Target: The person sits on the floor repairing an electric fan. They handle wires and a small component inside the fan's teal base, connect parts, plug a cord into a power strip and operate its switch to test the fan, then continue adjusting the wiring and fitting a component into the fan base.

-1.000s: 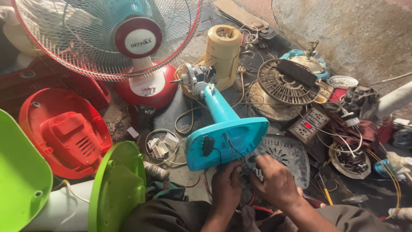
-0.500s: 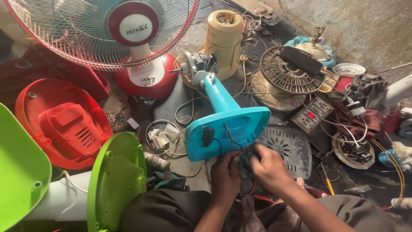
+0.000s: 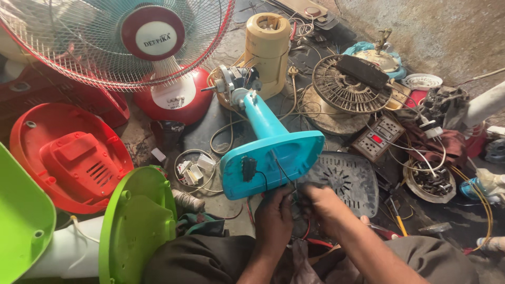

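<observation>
Grimy concrete floor [image 3: 457, 31] spreads out beyond our hands, crowded with fan parts and tangled wire. Largest of all, far up and to the left of our hands, we see a table fan with a red-rimmed wire guard [image 3: 115, 44] standing on its red base [image 3: 173, 100]. To the left of our hands lies a green fan stand [image 3: 134, 226] on its side, with a white column, and beyond it a round red base cover [image 3: 68, 152] turned underside up.

Directly above our hands lies the turquoise fan stand [image 3: 271, 152], tipped over with its flat base towards us and its neck pointing away, a bare motor [image 3: 234, 81] at the far end. Thin black wires [image 3: 281, 173] run from the base down to our fingers. Our left hand [image 3: 274, 218] and right hand [image 3: 322, 202] sit close together just under the base's edge, fingers curled and pinching at those wires; exactly what each holds we cannot tell.

Just right of our hands lies a grey slotted cover [image 3: 347, 181]. Farther up and right sit a dusty round grille [image 3: 350, 87], a cream cylindrical housing [image 3: 268, 44] and a switch board with sockets [image 3: 379, 137].
</observation>
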Demonstrator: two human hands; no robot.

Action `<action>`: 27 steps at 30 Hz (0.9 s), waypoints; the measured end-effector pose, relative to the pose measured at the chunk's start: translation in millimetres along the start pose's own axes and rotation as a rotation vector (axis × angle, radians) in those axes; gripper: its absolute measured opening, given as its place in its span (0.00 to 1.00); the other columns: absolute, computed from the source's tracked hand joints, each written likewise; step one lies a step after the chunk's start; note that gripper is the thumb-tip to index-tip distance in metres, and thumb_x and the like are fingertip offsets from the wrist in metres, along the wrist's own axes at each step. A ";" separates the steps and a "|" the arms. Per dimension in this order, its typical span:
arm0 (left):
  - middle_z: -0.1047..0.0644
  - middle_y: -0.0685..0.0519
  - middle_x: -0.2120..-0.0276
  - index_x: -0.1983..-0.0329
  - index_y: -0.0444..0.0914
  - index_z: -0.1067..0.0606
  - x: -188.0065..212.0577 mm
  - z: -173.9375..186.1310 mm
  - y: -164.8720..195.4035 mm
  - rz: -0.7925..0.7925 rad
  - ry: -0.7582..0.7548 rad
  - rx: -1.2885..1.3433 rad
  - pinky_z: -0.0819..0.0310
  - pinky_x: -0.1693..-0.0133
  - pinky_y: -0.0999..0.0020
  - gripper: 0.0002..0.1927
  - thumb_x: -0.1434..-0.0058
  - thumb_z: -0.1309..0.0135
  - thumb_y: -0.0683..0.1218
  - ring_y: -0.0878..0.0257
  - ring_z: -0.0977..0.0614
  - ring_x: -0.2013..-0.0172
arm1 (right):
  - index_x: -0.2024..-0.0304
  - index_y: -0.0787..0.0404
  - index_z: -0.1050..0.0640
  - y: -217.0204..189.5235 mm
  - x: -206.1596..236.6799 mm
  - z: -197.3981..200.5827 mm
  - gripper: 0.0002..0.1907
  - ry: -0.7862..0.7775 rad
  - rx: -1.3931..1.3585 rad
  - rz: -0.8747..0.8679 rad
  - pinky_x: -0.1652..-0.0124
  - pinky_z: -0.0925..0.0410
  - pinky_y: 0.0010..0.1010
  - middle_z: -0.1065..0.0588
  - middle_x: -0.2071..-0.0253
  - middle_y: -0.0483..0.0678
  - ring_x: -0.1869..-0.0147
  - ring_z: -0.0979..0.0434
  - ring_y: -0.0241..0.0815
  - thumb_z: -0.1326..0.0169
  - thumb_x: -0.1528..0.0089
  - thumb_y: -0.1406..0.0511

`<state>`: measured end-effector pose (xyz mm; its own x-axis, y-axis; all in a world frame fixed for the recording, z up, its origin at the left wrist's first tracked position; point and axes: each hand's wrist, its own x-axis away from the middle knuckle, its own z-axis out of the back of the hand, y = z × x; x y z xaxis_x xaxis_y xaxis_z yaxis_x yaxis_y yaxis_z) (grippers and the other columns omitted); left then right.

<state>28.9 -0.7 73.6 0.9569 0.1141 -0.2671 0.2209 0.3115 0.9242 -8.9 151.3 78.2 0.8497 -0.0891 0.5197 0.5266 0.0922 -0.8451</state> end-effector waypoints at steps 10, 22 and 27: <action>0.23 0.42 0.52 0.43 0.35 0.28 -5.5 -2.6 -12.2 -0.139 0.234 -0.131 0.29 0.49 0.51 0.24 0.45 0.42 0.36 0.43 0.22 0.50 | 0.58 0.59 0.24 -55.6 -13.8 11.6 0.12 -0.116 -0.344 0.237 0.69 0.30 0.34 0.22 0.63 0.47 0.72 0.25 0.37 0.52 0.33 0.58; 0.24 0.45 0.63 0.45 0.38 0.27 -9.3 -4.1 -1.7 0.038 0.074 -0.098 0.23 0.64 0.57 0.25 0.45 0.33 0.46 0.51 0.19 0.63 | 0.62 0.59 0.26 -69.3 -16.2 27.4 0.12 -0.232 -0.383 0.362 0.74 0.39 0.25 0.32 0.75 0.41 0.78 0.36 0.31 0.50 0.30 0.58; 0.20 0.46 0.69 0.44 0.40 0.28 -36.1 -19.8 -2.7 0.182 0.049 -0.124 0.24 0.67 0.51 0.32 0.50 0.30 0.53 0.46 0.17 0.69 | 0.65 0.59 0.28 -78.1 -4.1 17.1 0.10 -0.254 -0.384 0.346 0.74 0.37 0.27 0.31 0.74 0.40 0.79 0.36 0.31 0.50 0.33 0.59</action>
<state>-10.0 13.0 75.3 0.9680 0.2234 -0.1147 0.0176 0.3952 0.9184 -53.1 161.5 144.2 0.9756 0.1279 0.1786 0.2096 -0.2972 -0.9315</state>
